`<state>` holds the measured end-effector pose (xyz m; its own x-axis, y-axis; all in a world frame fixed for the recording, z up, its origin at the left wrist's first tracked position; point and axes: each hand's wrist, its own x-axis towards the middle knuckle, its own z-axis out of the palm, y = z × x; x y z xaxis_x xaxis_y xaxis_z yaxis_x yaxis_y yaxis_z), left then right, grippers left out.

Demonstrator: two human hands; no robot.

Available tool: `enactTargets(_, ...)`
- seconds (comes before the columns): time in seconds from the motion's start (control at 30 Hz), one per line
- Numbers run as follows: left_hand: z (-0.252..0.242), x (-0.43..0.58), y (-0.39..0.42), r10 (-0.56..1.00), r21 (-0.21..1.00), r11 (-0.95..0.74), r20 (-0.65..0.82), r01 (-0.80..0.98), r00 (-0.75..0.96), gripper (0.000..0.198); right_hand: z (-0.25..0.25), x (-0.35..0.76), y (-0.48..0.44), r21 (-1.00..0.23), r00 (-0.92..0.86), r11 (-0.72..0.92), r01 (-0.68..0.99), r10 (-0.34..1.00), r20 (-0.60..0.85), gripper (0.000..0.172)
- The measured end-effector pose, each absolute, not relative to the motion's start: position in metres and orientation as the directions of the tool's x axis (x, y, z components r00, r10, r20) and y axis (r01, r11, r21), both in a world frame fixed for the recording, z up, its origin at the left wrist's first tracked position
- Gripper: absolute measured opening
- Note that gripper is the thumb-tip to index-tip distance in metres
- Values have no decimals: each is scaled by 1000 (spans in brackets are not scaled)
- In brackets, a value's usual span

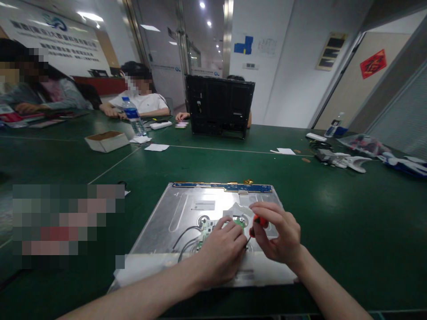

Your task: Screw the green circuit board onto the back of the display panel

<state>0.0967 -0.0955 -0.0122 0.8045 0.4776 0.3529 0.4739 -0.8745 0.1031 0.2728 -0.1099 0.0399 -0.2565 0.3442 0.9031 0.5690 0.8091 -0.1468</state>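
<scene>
A silver metal-backed display panel (156, 222) lies flat before me, with a blue circuit strip (213, 187) along its far edge. Near its middle sits a green circuit board (207, 227) with dark cables (187, 230) leaving on the left. My left hand (225, 249) rests over that board, fingers curled down; what they grip, if anything, is hidden. My right hand (280, 233) is closed around the red-and-black handle of a screwdriver (259, 222). Its thin shaft slants down beside my left fingers, and its tip is hidden. A pale film (143, 269) covers the panel's near edge.
Beyond the panel stands a black monitor-like frame (220, 106). An open white box (107, 141), a water bottle (133, 116) and papers (156, 147) lie to the left. Cables and white tools (340, 159) are at the right. Several people sit around the green table (333, 222).
</scene>
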Motion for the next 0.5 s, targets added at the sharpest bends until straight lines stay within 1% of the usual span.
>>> enactTargets(0.13, -14, 97, -95, 468, 84, -878, 362, 471, 806, 15, 39, 273, -110, -182, -285, 830, 528, 374, 883, 41)
enactTargets(0.23, -14, 97, -95, 468, 87, -877, 372, 472, 801, 13, 38, 273, -109, -177, -297, 836, 519, 371, 880, 36)
enactTargets(0.37, -13, 97, -96, 474, 114, -876, 378, 468, 795, 14, 38, 273, -108, -161, -268, 804, 572, 369, 890, 30)
enactTargets(0.43, -12, 97, -96, 478, 124, -875, 372, 468, 796, 15, 39, 272, -109, -164, -263, 794, 586, 377, 888, 32)
enactTargets(0.5, -11, 97, -96, 484, 129, -872, 367, 472, 794, 15, 40, 272, -109, -156, -267, 791, 592, 375, 888, 37)
